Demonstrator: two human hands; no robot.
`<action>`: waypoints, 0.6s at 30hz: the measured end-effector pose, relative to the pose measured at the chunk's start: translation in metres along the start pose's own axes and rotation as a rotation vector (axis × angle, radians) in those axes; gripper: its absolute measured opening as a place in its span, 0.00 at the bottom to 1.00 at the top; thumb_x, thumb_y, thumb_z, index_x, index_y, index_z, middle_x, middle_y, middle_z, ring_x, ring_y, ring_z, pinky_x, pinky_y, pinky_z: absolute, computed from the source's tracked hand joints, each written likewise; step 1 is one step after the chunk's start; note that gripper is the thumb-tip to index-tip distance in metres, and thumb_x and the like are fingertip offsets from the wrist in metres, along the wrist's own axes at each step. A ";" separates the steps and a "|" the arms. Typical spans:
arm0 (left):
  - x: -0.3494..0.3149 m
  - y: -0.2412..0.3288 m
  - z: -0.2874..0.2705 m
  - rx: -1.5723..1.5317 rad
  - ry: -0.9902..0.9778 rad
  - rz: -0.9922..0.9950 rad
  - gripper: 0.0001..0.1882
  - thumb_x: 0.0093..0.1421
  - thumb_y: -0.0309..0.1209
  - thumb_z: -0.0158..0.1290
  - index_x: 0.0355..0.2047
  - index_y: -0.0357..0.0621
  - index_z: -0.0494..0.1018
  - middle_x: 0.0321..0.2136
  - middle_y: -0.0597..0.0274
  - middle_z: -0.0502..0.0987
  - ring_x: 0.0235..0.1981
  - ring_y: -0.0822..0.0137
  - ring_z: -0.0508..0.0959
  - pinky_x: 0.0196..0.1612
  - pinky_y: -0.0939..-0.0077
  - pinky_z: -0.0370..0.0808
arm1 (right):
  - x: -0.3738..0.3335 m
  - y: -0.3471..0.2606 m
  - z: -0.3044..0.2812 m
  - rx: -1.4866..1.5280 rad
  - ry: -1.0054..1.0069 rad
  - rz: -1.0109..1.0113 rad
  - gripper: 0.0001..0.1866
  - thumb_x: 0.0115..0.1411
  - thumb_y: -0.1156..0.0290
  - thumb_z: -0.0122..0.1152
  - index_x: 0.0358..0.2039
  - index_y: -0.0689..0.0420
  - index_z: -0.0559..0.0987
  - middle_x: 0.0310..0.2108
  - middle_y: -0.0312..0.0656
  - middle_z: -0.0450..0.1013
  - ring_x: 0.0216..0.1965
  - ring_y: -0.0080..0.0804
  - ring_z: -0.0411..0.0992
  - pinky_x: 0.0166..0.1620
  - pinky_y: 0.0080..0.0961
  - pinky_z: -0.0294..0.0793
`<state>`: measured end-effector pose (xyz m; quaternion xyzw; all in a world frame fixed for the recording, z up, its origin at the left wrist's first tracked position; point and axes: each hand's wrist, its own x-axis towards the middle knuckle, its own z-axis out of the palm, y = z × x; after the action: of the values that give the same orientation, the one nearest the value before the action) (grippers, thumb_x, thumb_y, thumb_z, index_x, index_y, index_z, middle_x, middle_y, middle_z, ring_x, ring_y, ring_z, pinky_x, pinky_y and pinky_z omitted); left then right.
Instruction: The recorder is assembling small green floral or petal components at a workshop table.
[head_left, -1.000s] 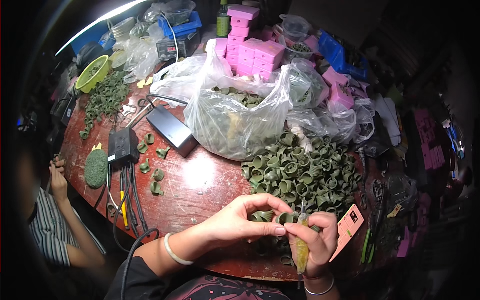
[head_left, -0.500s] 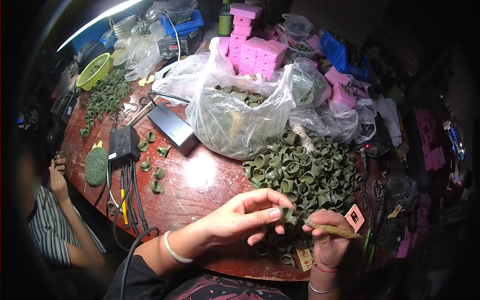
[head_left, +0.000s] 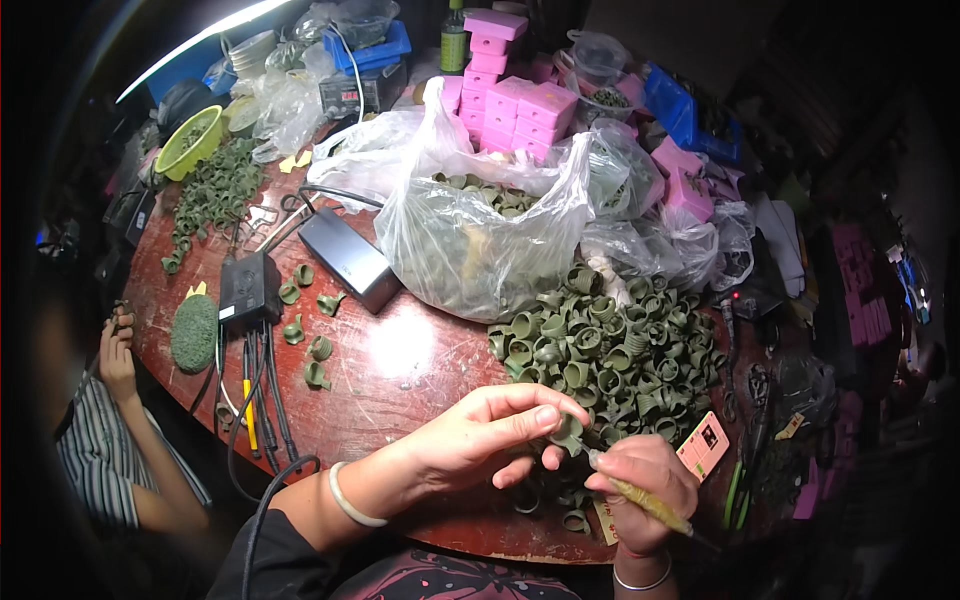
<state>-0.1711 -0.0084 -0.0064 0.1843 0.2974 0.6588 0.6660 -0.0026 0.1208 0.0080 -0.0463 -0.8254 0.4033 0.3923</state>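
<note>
Between the thumb and fingers of my left hand (head_left: 490, 435) sits a small dark green ring (head_left: 567, 433), its wider ornamented end turned to the right. My right hand (head_left: 648, 482) grips a pen-like tool (head_left: 640, 499) with a yellowish wrapped handle. The tool's tip is at the ring's right edge; whether it touches cannot be made out. Below and beyond my hands spreads a heap of similar green rings (head_left: 610, 350). Several loose rings (head_left: 319, 347) lie apart on the red table (head_left: 365, 420) to the left.
A clear plastic bag (head_left: 470, 260) holding more rings stands behind the heap. Left of it are a black power adapter (head_left: 345, 258), a black cable box (head_left: 248, 290) and a green oval pad (head_left: 192, 335). Pink boxes (head_left: 545, 103) stack behind. Another person's hand (head_left: 117, 362) is at far left.
My right hand has turned, so the tool's handle now slopes more steeply down to the right. The ring has tilted slightly in my left hand, which stays nearly in place.
</note>
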 end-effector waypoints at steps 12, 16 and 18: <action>-0.001 0.003 0.005 -0.130 0.024 0.062 0.16 0.65 0.34 0.52 0.49 0.40 0.69 0.38 0.59 0.74 0.30 0.72 0.78 0.18 0.88 0.69 | 0.014 0.012 0.008 -0.672 -0.265 0.052 0.22 0.52 0.84 0.61 0.49 0.58 0.75 0.44 0.48 0.74 0.39 0.45 0.73 0.46 0.36 0.72; 0.000 -0.006 -0.008 -0.061 -0.008 0.070 0.10 0.65 0.30 0.52 0.43 0.38 0.70 0.40 0.54 0.74 0.30 0.73 0.76 0.17 0.88 0.67 | 0.003 0.017 0.010 -0.458 0.033 0.180 0.19 0.56 0.85 0.58 0.49 0.61 0.74 0.39 0.51 0.74 0.37 0.43 0.74 0.41 0.32 0.75; 0.003 -0.007 -0.001 0.014 0.169 0.142 0.09 0.65 0.30 0.52 0.43 0.38 0.71 0.37 0.56 0.75 0.29 0.74 0.76 0.19 0.87 0.68 | -0.003 0.014 0.010 -0.331 0.116 0.265 0.16 0.60 0.83 0.55 0.49 0.62 0.74 0.38 0.48 0.74 0.38 0.38 0.75 0.41 0.29 0.75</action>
<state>-0.1663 -0.0057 -0.0122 0.1533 0.3436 0.7154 0.5888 -0.0109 0.1229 -0.0070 -0.2414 -0.8431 0.3070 0.3698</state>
